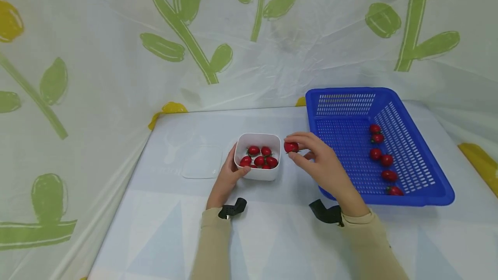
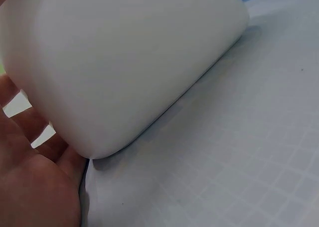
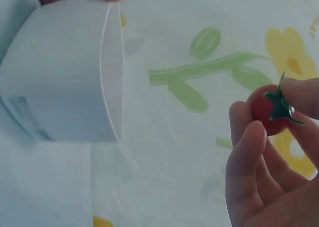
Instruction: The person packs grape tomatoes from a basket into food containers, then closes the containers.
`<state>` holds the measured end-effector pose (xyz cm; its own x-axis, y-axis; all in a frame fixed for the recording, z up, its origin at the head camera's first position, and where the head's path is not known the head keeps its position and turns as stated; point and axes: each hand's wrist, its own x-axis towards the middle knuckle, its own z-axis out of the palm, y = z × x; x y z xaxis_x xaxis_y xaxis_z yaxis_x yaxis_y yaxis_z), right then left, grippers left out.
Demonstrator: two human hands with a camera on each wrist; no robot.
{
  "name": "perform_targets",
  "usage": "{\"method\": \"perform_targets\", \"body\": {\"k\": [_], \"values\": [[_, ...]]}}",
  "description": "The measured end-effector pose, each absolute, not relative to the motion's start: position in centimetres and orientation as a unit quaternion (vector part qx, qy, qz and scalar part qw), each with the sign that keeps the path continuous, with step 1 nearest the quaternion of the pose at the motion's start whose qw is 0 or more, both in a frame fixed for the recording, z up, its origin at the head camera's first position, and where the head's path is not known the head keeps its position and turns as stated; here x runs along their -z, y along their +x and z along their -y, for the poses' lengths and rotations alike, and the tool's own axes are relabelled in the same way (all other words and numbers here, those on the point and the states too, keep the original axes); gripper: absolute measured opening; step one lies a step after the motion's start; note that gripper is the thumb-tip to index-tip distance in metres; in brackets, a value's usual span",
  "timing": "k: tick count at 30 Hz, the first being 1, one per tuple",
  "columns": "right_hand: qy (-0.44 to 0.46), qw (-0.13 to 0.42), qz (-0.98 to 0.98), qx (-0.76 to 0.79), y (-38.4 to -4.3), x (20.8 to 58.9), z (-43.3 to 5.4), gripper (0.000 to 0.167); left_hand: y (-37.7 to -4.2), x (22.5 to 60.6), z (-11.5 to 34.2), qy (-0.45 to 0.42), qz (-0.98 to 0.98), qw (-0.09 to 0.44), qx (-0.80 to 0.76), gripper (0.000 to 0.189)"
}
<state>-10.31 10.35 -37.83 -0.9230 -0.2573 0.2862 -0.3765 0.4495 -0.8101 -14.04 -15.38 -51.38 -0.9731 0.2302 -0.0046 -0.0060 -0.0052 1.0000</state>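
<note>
In the head view, my left hand (image 1: 225, 181) holds a square white plastic box (image 1: 260, 175) by its left side, thumb over the rim. The left wrist view shows that hand's fingers (image 2: 32, 124) around a corner of the box. Several cherry tomatoes (image 1: 259, 161) lie inside it. My right hand (image 1: 327, 167) pinches one red cherry tomato (image 1: 291, 147) just right of the box, apart from its rim. Seen from the right wrist, this tomato (image 3: 261, 110) has a green calyx and sits between thumb and fingertips.
A blue perforated basket (image 1: 338, 141) stands on the table to the right, with several cherry tomatoes (image 1: 389, 176) along its right side. Left of the box lies a clear flat lid (image 1: 202, 162). Behind the table hangs a leaf-patterned sheet (image 1: 311, 55).
</note>
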Motion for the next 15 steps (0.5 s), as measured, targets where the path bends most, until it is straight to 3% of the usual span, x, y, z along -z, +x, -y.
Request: {"method": "perform_targets", "body": {"k": [10,15], "values": [[0.168,0.133,0.838,-0.502,-10.4,39.1,-6.6,0.033,-13.2,49.5,15.2,0.076,-0.695,0.095,-0.709,0.074],[0.146,0.140,0.831,-0.518,-10.8,39.9,-5.4,0.035,-13.2,49.2,15.3,0.075,-0.698,0.096,-0.706,0.074]]}}
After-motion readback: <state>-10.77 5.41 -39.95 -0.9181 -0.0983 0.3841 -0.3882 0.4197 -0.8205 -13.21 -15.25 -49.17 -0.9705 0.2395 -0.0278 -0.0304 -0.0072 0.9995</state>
